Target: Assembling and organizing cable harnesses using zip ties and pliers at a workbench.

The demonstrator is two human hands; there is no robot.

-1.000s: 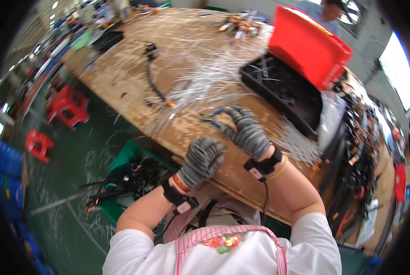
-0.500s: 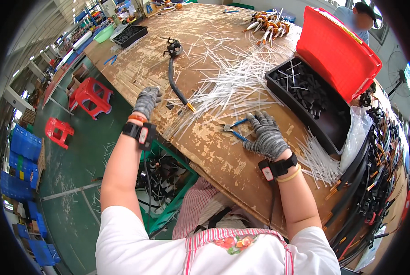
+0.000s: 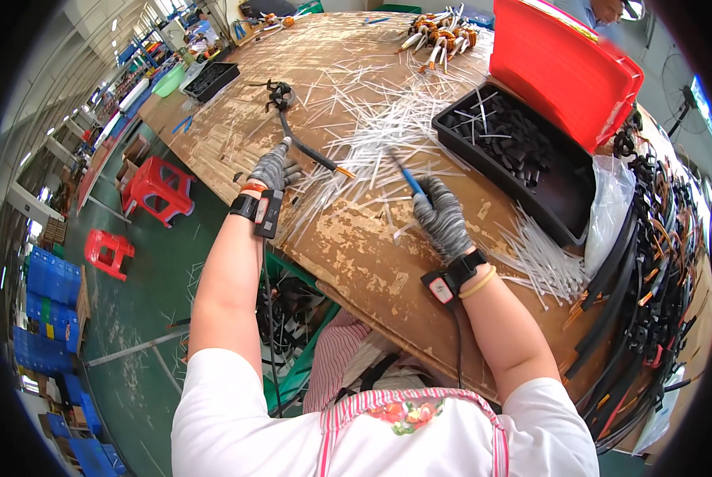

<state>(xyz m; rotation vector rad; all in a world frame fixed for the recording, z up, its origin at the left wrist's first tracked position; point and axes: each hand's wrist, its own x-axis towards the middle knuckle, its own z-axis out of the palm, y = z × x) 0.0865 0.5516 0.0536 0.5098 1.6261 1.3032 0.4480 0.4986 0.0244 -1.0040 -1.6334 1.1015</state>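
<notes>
My right hand (image 3: 440, 219), in a grey striped glove, is closed around blue-handled cutters (image 3: 408, 176), whose tips point away over the edge of a pile of white cable ties (image 3: 380, 131). On the table left of the pile lies a black sheathed cable (image 3: 312, 152) with a dark coiled bundle (image 3: 280, 95) at its far end and orange wire tips at its near end. My left hand (image 3: 275, 168), gloved alike, is just beside this cable. Its fingers are spread and nothing shows in them; whether a fingertip touches the cable I cannot tell.
A black tray (image 3: 523, 151) of short black pieces stands right of the pile, with a red lid (image 3: 567, 71) upright behind it. Cable harnesses (image 3: 650, 294) heap along the right edge. Below the near table edge is a green crate (image 3: 320, 330). Red stools (image 3: 159, 191) stand at left.
My right hand has picked the cutters up off the table and moved forward with them. My left hand has moved right, nearer the cable, with its fingers spreading.
</notes>
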